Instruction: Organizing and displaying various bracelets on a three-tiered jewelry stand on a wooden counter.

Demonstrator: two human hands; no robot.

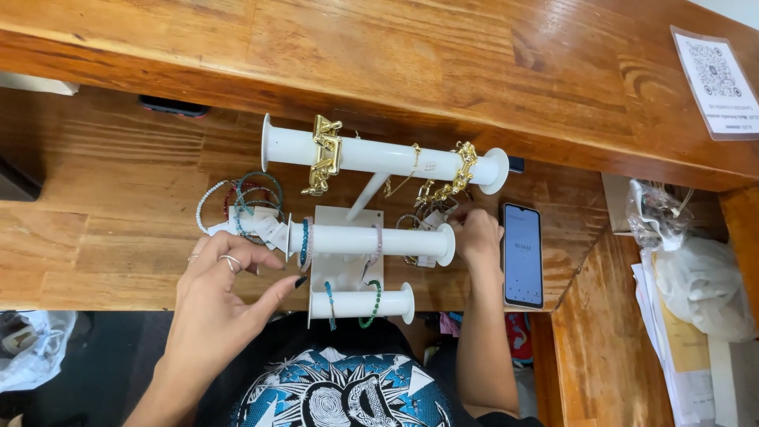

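A white three-tier bracelet stand point(345, 245) is set on a wooden desk point(103, 237), just below a raised wooden counter point(443, 55). The left hand point(225, 281) is held open with fingers spread, its fingertips resting on the loose pile of beaded bracelets point(241, 205) and their small white tags beside the middle bar. The right hand point(477, 236) is curled closed around bracelets bunched at the right end of that bar. Gold chain bracelets point(324, 154) are hung on the top bar. A smartphone point(522, 255) is laid flat just right of the right hand.
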